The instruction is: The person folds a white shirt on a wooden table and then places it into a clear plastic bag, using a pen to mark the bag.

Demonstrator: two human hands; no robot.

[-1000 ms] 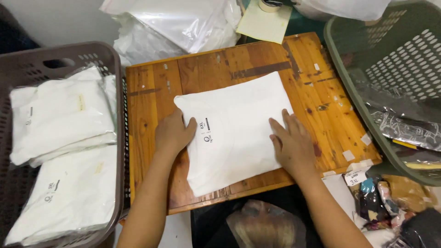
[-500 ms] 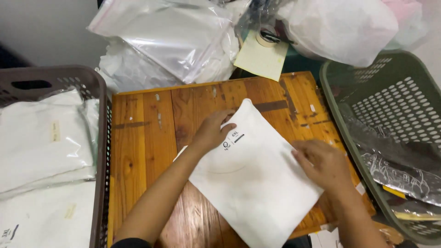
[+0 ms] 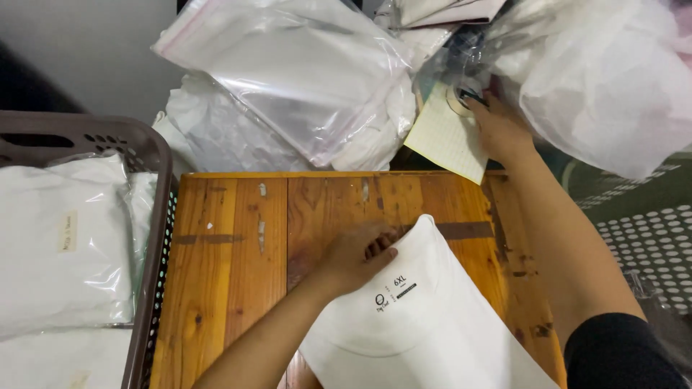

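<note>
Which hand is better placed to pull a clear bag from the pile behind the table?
Right. The right hand is already up among the clear bags; the left hand rests on the folded white shirt.

a worn wooden table top of orange-brown planks (image 3: 238,238), marked with pale scuffs and strips of brown tape, carries a folded white t-shirt (image 3: 425,324) lying tilted across its near right part. the shirt's collar end points toward the far edge, and the left planks are bare wood.
</note>
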